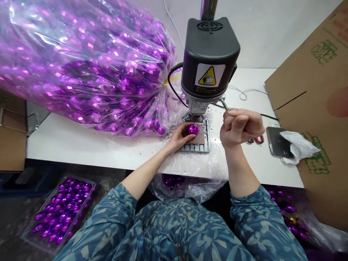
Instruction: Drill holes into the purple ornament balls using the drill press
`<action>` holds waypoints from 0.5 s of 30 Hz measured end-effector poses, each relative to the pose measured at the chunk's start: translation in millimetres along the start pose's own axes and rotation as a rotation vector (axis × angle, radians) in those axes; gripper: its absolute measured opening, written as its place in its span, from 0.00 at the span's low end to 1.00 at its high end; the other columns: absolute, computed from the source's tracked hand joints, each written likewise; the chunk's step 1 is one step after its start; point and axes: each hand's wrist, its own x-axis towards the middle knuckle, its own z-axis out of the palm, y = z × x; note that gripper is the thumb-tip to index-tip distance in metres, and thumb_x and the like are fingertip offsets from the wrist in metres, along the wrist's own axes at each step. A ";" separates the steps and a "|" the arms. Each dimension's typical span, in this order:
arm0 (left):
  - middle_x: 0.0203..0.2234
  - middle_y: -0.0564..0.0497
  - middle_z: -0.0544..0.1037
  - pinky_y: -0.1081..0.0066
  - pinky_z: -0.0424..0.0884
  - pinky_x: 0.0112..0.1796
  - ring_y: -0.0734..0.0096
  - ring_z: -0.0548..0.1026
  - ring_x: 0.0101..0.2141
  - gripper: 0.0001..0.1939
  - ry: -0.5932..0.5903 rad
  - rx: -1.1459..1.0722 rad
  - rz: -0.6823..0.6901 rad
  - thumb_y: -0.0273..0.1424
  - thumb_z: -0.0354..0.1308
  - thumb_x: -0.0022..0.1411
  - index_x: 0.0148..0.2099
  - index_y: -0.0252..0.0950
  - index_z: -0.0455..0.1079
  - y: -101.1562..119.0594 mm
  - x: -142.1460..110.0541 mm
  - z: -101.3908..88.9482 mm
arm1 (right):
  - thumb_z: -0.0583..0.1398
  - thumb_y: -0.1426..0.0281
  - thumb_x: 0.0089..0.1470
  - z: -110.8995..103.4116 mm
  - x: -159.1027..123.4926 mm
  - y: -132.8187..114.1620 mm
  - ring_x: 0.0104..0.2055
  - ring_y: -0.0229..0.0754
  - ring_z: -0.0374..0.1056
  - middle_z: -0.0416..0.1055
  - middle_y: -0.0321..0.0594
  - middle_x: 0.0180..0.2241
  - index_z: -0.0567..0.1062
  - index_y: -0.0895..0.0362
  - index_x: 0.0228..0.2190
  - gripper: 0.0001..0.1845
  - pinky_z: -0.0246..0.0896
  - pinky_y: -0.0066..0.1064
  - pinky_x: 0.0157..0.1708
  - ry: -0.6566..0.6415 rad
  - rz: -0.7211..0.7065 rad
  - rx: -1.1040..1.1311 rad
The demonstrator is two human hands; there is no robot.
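Note:
A small black bench drill (209, 61) stands on the white table (81, 145). My left hand (179, 137) is closed round a shiny purple ball (193, 129), holding it on the drill's metal base plate (202, 145) right under the spindle. My right hand (240, 127) is a fist wrapped round the drill's metal feed lever (224, 105), just right of the machine. Dark shavings lie scattered round the base.
A big clear bag full of purple balls (89, 69) lies on the table's left. Right of the drill are red-handled scissors (258, 139), a phone (276, 142) with crumpled tissue (297, 145), and a cardboard box (315, 101). A tray of purple balls (61, 210) sits on the floor left.

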 end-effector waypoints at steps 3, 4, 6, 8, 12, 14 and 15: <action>0.55 0.40 0.82 0.53 0.78 0.58 0.54 0.82 0.54 0.28 0.007 -0.006 -0.011 0.44 0.73 0.64 0.60 0.39 0.73 2.6 -0.4 0.1 | 0.60 0.52 0.65 -1.8 -5.9 3.5 0.12 0.29 0.41 0.49 0.25 0.12 0.78 0.47 0.31 0.16 0.44 0.31 0.16 0.020 -0.005 0.008; 0.55 0.40 0.82 0.53 0.78 0.58 0.54 0.82 0.54 0.28 0.008 -0.003 -0.015 0.44 0.73 0.63 0.60 0.39 0.73 3.4 -0.6 0.0 | 0.61 0.50 0.64 -1.7 -6.7 3.0 0.12 0.30 0.40 0.48 0.25 0.12 0.77 0.47 0.29 0.18 0.43 0.31 0.16 0.025 -0.001 0.008; 0.55 0.41 0.82 0.53 0.78 0.58 0.54 0.82 0.54 0.28 0.014 0.003 -0.022 0.43 0.74 0.63 0.60 0.39 0.74 4.4 -0.7 0.1 | 0.62 0.48 0.62 1.4 -3.5 -1.1 0.10 0.30 0.40 0.47 0.25 0.10 0.76 0.49 0.26 0.21 0.42 0.31 0.14 0.037 0.024 0.003; 0.55 0.41 0.83 0.54 0.77 0.58 0.55 0.82 0.55 0.27 0.016 0.000 -0.025 0.42 0.74 0.63 0.60 0.39 0.74 5.2 -0.2 1.2 | 0.62 0.49 0.63 9.3 8.1 -8.5 0.10 0.29 0.40 0.46 0.24 0.10 0.75 0.51 0.26 0.22 0.38 0.30 0.14 0.061 0.070 -0.007; 0.56 0.41 0.82 0.54 0.78 0.58 0.55 0.81 0.55 0.28 0.066 -0.018 -0.064 0.38 0.75 0.62 0.60 0.39 0.72 10.8 -2.2 4.7 | 0.61 0.51 0.65 32.7 47.4 -21.4 0.12 0.25 0.44 0.50 0.26 0.13 0.75 0.55 0.27 0.23 0.34 0.25 0.14 0.107 0.178 -0.031; 0.54 0.41 0.82 0.53 0.78 0.57 0.54 0.81 0.55 0.29 0.157 0.008 -0.093 0.38 0.76 0.59 0.58 0.38 0.71 19.0 -10.7 4.0 | 0.62 0.49 0.63 40.8 63.5 -23.1 0.12 0.23 0.44 0.49 0.26 0.14 0.74 0.57 0.25 0.26 0.33 0.24 0.14 0.096 0.261 -0.015; 0.52 0.41 0.82 0.52 0.78 0.56 0.54 0.82 0.53 0.29 0.203 0.040 -0.098 0.38 0.77 0.58 0.57 0.38 0.71 24.8 -18.5 2.4 | 0.63 0.49 0.61 42.8 68.8 -22.9 0.12 0.22 0.44 0.49 0.25 0.14 0.74 0.59 0.25 0.26 0.33 0.23 0.14 0.086 0.294 -0.005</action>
